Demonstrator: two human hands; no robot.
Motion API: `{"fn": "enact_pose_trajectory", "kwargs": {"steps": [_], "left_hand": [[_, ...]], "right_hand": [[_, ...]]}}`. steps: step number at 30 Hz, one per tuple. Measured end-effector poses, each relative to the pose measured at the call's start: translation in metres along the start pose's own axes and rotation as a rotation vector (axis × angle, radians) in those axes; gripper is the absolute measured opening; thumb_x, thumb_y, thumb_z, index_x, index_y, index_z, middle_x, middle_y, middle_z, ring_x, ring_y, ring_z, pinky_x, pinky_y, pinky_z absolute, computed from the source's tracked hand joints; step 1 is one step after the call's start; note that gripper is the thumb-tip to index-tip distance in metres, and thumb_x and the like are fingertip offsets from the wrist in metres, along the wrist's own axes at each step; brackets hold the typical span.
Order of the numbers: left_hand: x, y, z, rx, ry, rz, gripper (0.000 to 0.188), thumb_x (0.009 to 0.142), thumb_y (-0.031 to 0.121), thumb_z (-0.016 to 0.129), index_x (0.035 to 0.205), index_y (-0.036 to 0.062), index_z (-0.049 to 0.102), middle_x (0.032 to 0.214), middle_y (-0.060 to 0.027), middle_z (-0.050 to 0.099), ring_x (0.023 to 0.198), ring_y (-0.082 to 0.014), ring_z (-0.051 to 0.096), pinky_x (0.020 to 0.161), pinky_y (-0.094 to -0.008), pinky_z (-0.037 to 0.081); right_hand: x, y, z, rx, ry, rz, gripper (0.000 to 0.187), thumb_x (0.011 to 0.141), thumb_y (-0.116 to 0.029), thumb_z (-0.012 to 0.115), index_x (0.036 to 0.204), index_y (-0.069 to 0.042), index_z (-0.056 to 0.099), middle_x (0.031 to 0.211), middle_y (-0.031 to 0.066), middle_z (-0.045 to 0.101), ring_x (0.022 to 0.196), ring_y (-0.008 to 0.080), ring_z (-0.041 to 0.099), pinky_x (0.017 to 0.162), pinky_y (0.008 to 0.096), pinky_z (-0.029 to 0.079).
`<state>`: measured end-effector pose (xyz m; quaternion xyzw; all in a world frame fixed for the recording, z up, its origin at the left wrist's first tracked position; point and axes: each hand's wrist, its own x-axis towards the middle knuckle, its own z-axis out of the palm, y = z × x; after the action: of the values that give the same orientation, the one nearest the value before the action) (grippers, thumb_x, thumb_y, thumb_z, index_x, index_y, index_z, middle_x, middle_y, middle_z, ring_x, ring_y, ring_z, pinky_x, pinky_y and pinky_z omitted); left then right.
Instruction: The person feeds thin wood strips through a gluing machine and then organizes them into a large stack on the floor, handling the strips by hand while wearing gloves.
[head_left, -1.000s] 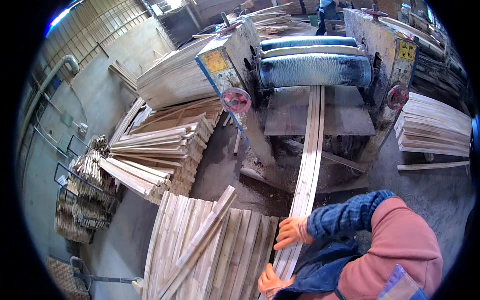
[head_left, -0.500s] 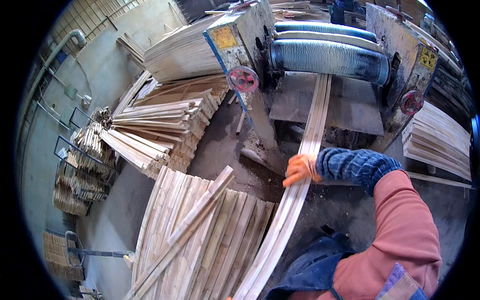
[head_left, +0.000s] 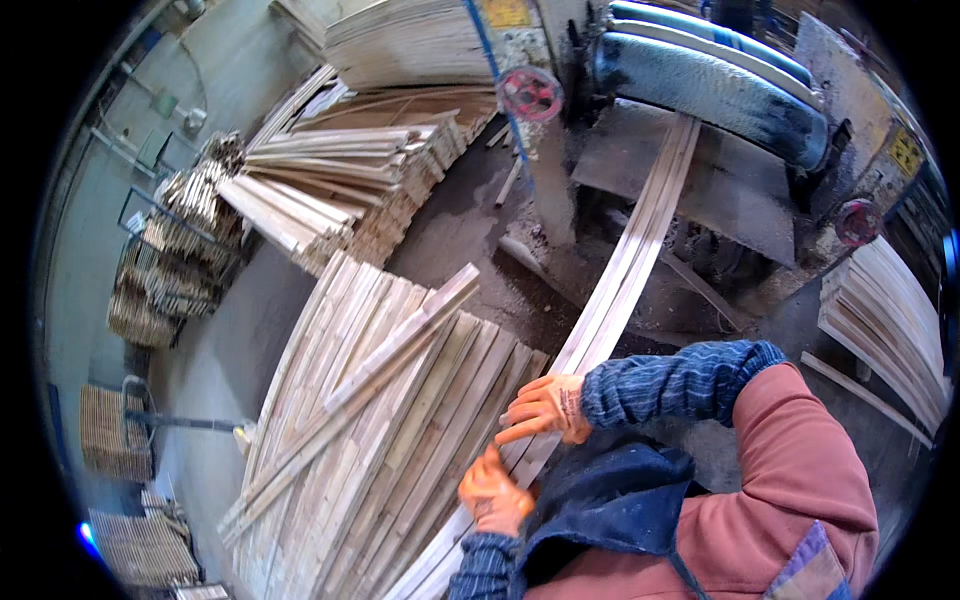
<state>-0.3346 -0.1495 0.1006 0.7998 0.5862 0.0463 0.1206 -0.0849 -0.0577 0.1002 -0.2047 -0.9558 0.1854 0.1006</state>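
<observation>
Several long, pale wooden strips [head_left: 628,262] run side by side from the roller machine's metal table [head_left: 745,190] down toward my body. My right hand [head_left: 548,408], in an orange glove, lies across them with its fingers bent over their left edge. Just below it, my left hand [head_left: 495,497], also gloved in orange, is closed around the same strips; the undersides of both grips are hidden. At their far end the strips reach beneath the big dark roller [head_left: 710,95]. To the left lies a broad stack of boards [head_left: 400,430], with a loose batten [head_left: 370,385] slanting across its top.
Red handwheels [head_left: 530,94] sit on the machine's posts. More stacked strips [head_left: 350,190] stand at the far left, and another pile [head_left: 880,325] at the right. Bundled wood [head_left: 115,430] stands by the left wall. A single strip [head_left: 865,398] lies on the floor at right.
My right hand has come down and left along the strips, closer to my body. My left hand has come into view on them. The whole view has shifted, with the machine now higher and farther right.
</observation>
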Motion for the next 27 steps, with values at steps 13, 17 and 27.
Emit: {"fn": "enact_pose_trajectory", "kwargs": {"steps": [13,17,27], "left_hand": [[-0.104,-0.101,-0.038,-0.060,0.111,0.007,0.095,0.054,0.037,0.092,0.134,-0.0003,0.055,0.126,-0.0180,0.064,0.119,-0.0340,0.062,0.102,-0.0467,0.047],[-0.174,-0.153,-0.051,-0.046,-0.044,-0.123,0.090,0.062,0.038,0.089,0.137,0.0031,0.054,0.129,-0.0206,0.063,0.121,-0.0370,0.061,0.106,-0.0488,0.046],[-0.074,-0.057,-0.044,-0.139,-0.127,-0.187,0.085,0.060,0.032,0.089,0.132,0.0024,0.054,0.117,-0.0175,0.065,0.110,-0.0357,0.063,0.100,-0.0478,0.048]], "right_hand": [[-0.032,0.034,-0.047,-0.136,-0.330,0.283,0.107,0.058,-0.039,0.091,0.152,-0.017,0.047,0.138,0.0157,0.061,0.130,0.0338,0.056,0.115,0.0495,0.038],[-0.037,0.038,-0.041,-0.112,-0.276,0.207,0.105,0.052,-0.034,0.091,0.148,-0.016,0.051,0.135,0.0167,0.061,0.125,0.0351,0.058,0.114,0.0512,0.037],[-0.083,0.062,-0.074,-0.273,-0.003,0.349,0.090,0.059,-0.014,0.083,0.144,-0.011,0.054,0.137,0.0199,0.059,0.125,0.0411,0.057,0.110,0.0540,0.042]]}}
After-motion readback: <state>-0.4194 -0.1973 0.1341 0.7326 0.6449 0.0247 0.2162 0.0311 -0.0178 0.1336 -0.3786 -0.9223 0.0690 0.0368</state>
